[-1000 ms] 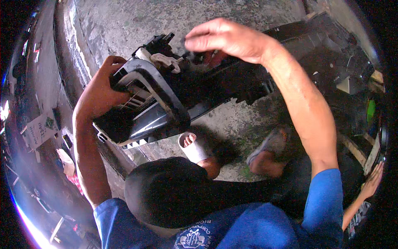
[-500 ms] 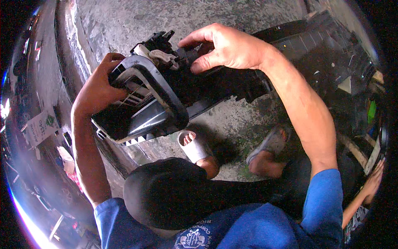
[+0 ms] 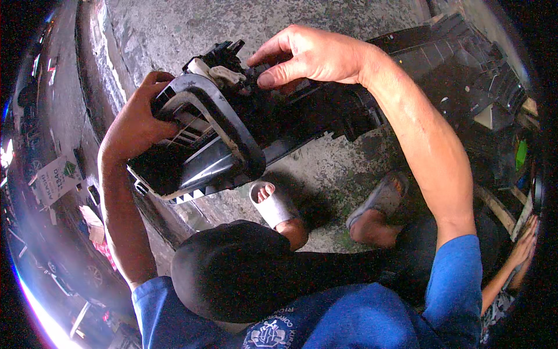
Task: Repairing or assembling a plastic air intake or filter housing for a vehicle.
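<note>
A long black plastic housing (image 3: 215,166) lies slanted in front of me, with a rectangular frame (image 3: 224,119) around an opening at its left end. My left hand (image 3: 136,125) grips that end, thumb inside the opening and fingers behind its edge. Beside the frame sits a pale lever-like piece (image 3: 224,74) next to a black bracket (image 3: 224,52). My right hand (image 3: 319,58) reaches in from the right, thumb and fingers closed around a small dark part (image 3: 253,74) by the pale piece. The exact shape of that part is hidden in shadow.
More black plastic panels (image 3: 430,58) extend to the right. Wooden strips (image 3: 497,206) and a green object (image 3: 521,155) lie at the right rim, near another person's hands (image 3: 525,244). A printed cardboard piece (image 3: 57,180) is at left. My sandalled feet (image 3: 273,203) rest on the concrete floor (image 3: 343,166).
My right hand has shifted slightly left and up, and its thumb has closed in toward the fingers at the small dark part. The left hand keeps its grip, almost still.
</note>
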`<state>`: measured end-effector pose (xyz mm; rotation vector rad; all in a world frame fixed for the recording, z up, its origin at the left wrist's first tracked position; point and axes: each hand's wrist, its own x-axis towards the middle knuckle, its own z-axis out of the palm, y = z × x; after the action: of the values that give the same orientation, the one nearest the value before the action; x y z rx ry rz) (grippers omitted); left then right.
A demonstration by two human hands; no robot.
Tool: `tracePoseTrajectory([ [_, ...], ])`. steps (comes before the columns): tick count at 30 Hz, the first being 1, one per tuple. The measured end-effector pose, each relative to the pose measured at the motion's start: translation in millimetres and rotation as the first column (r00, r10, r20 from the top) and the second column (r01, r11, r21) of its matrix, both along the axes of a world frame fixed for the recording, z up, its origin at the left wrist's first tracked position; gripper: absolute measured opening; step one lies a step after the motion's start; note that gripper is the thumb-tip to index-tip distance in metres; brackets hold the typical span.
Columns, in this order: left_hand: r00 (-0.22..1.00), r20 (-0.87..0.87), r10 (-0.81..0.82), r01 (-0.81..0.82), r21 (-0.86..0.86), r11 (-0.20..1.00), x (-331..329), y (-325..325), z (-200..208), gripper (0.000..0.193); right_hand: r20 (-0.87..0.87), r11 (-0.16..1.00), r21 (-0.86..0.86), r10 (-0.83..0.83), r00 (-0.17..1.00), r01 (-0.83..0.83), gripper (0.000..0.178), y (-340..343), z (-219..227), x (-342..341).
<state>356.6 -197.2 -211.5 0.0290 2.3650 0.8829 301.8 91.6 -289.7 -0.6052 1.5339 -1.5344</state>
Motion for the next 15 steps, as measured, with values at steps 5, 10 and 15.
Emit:
tracePoseTrajectory([
  [5,1.0,-0.01,-0.003,0.003,0.022,1.0,0.0,-0.4,-0.2,0.056,-0.011,1.0,0.024,-0.011,1.0,0.011,0.041,-0.8,4.8,-0.4],
  [10,1.0,0.01,0.009,-0.009,0.009,1.0,-0.4,0.0,-1.0,0.056,-0.064,0.997,0.059,-0.038,0.997,0.042,0.049,-2.9,1.5,0.4],
  [15,1.0,-0.014,-0.02,0.02,0.012,1.0,-0.2,-1.2,-1.0,0.055,0.01,0.998,0.053,-0.041,0.999,0.041,0.049,-3.3,1.3,2.4],
])
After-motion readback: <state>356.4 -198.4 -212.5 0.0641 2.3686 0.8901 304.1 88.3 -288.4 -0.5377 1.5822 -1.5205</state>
